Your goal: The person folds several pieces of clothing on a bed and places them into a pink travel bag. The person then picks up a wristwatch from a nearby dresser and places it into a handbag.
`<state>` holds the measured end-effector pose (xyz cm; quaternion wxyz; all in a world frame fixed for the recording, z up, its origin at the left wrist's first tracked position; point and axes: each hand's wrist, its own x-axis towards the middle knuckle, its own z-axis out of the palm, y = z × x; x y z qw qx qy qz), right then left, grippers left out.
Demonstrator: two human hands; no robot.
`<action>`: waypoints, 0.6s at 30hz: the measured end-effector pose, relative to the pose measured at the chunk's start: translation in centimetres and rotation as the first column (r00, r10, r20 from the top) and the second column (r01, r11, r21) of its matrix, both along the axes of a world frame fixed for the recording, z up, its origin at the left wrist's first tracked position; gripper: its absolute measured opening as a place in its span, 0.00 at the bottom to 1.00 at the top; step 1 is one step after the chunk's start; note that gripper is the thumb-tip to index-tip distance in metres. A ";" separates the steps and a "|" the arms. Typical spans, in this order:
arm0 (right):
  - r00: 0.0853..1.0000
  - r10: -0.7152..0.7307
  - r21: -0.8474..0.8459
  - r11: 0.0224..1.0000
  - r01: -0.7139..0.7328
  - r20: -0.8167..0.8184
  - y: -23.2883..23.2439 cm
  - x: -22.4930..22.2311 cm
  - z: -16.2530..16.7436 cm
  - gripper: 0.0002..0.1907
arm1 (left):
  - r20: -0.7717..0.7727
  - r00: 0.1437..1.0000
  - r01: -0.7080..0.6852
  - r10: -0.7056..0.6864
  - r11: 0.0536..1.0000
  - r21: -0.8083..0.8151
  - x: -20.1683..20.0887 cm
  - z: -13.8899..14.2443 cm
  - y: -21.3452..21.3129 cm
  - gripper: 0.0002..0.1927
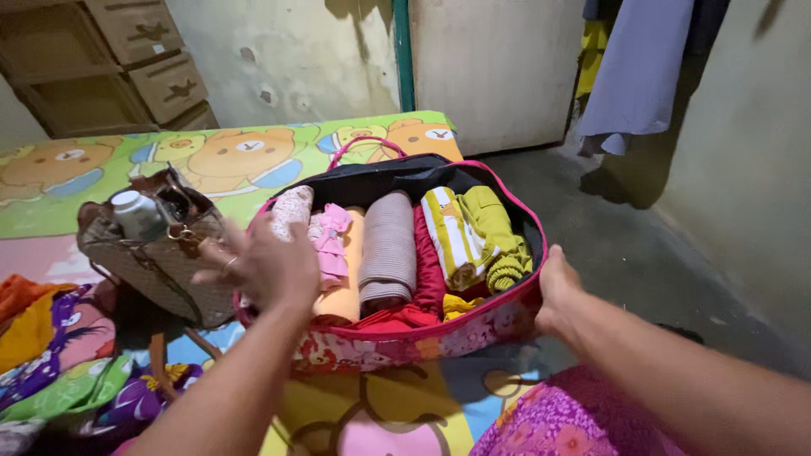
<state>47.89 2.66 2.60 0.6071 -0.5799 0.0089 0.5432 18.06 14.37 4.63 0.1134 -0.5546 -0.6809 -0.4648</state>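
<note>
Presently the packing step appears in hand: the left hand (262, 266), fingers spread and holding nothing, hovers over the rolled clothes (387, 249) in the open pink suitcase (439, 333) on the bed; the right hand (557, 291) grips its rim; pressing the rolls down seems next

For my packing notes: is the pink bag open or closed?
Open: the pink bag shows rolled clothes inside.
</note>
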 end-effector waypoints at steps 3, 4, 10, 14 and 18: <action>0.994 -0.098 -0.019 0.995 0.099 0.037 -1.1 -2.0 -0.1 0.36 | 0.454 0.886 0.017 0.092 0.973 -0.231 -3.3 0.2 -0.1 0.22; 0.989 -0.133 -0.016 0.991 0.135 0.070 -1.4 -2.5 -0.1 0.34 | 0.556 0.819 0.029 0.141 0.958 -0.286 -4.0 -0.1 -0.5 0.22; 0.991 -0.065 -0.004 0.998 0.065 -0.115 -2.8 -5.9 0.4 0.39 | 0.917 0.153 0.271 0.368 0.877 -0.397 -4.5 -2.6 -3.6 0.26; 0.970 -0.118 0.078 0.987 0.138 -0.213 -2.9 -7.3 0.4 0.43 | 0.890 -0.151 0.385 0.430 0.855 -0.348 -3.5 -2.9 -5.2 0.29; 0.957 -0.168 0.104 0.975 0.197 -0.235 -2.5 -7.0 -0.1 0.42 | 0.862 -0.230 0.446 0.451 0.836 -0.319 -3.4 -1.8 -5.2 0.32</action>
